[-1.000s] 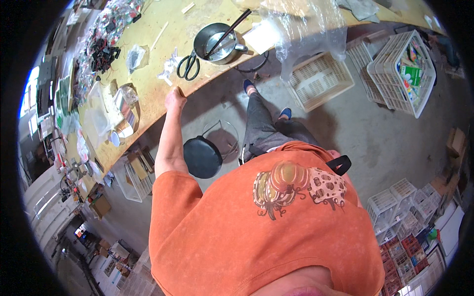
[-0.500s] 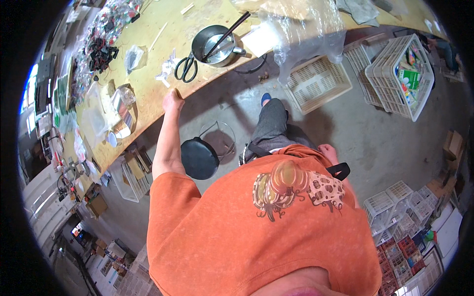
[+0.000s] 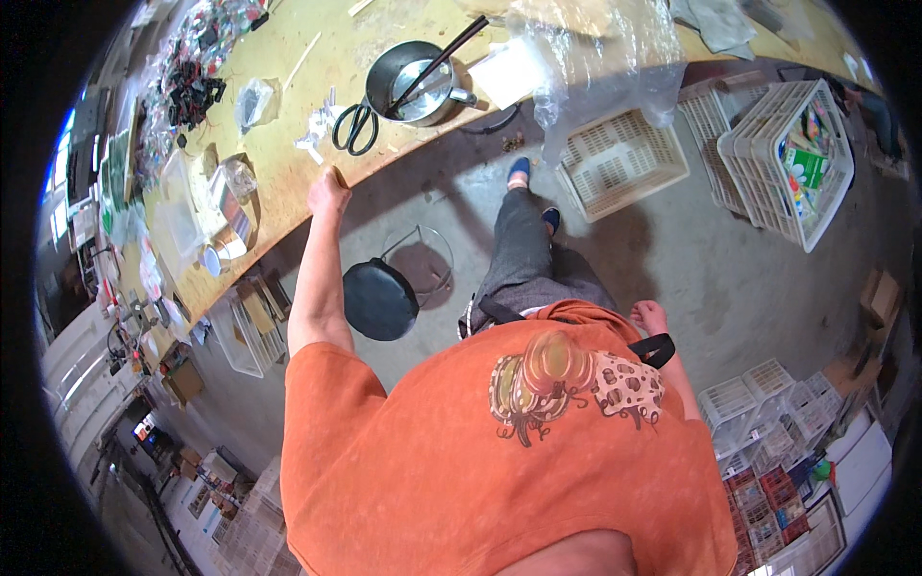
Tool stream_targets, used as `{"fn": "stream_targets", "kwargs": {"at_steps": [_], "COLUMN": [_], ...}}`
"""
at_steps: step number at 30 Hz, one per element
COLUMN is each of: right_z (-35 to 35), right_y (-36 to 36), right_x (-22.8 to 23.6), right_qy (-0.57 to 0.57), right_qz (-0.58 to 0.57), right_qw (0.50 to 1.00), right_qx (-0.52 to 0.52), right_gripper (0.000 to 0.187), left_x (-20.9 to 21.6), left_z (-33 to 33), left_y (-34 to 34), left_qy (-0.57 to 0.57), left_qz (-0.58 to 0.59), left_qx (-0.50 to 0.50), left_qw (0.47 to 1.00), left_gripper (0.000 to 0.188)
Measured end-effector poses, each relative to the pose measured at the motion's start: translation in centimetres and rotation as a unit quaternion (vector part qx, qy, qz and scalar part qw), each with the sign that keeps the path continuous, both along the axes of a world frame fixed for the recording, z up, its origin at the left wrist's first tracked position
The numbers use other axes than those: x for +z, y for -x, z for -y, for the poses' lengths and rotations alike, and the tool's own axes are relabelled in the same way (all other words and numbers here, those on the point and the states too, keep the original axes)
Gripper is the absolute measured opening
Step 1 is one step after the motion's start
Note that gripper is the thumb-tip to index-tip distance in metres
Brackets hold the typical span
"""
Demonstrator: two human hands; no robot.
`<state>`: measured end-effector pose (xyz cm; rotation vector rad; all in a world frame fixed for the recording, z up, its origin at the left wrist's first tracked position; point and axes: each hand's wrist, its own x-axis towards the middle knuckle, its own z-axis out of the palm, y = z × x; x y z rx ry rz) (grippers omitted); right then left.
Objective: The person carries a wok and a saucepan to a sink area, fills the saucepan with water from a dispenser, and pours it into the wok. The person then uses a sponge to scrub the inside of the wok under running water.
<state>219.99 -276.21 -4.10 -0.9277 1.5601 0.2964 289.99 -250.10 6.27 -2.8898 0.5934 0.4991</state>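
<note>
One stool (image 3: 380,300), round black seat; one pale slotted crate (image 3: 626,158), on the floor (image 3: 672,278); nested white crates (image 3: 752,158), right, containing a green package (image 3: 807,169); red crates (image 3: 789,494), lower right.

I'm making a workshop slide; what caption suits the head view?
Left hand at the table's edge, near black-handled scissors and a metal pot; right hand beside the body.

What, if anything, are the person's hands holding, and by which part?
No held thing is visible. The left hand is curled at the edge of the table, its palm hidden; the right hand is away from the table.
</note>
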Motion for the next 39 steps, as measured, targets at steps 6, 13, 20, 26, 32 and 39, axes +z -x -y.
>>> {"fn": "stream_targets", "kwargs": {"at_steps": [6, 13, 20, 26, 32, 39], "right_z": [-0.2, 0.2, 2.6, 3.2, 2.7, 3.7], "right_y": [-3.3, -7.0, -6.4, -5.1, -3.3, 0.1], "right_x": [0.5, 0.8, 0.2, 0.2, -0.2, -1.4], "right_qy": [0.012, 0.0, 0.002, 0.029, 0.096, 0.14], "right_qz": [0.023, 0.063, 0.023, 0.019, 0.078, 0.164], "right_qw": [0.999, 0.994, 0.997, 0.997, 0.982, 0.958], "right_qx": [0.038, 0.091, 0.07, 0.065, 0.142, 0.19], "right_gripper": [0.018, 0.017, 0.016, 0.015, 0.021, 0.03], "left_x": [0.1, 0.5, 0.3, -0.4, -0.2, -0.3], "left_z": [0.2, 0.3, 0.1, -0.2, -0.1, -0.1], "left_y": [0.2, 0.1, 0.1, 0.0, 0.0, 0.1], "left_qy": [0.018, -0.014, 0.0, 0.008, 0.004, 0.006], "left_qz": [0.016, -0.01, -0.001, 0.016, 0.006, 0.006], "left_qx": [0.004, 0.016, 0.005, 0.0, 0.011, 0.034], "left_qw": [1.0, 1.0, 1.0, 1.0, 1.0, 0.999], "left_gripper": [0.004, 0.005, 0.004, 0.004, 0.005, 0.006]}}
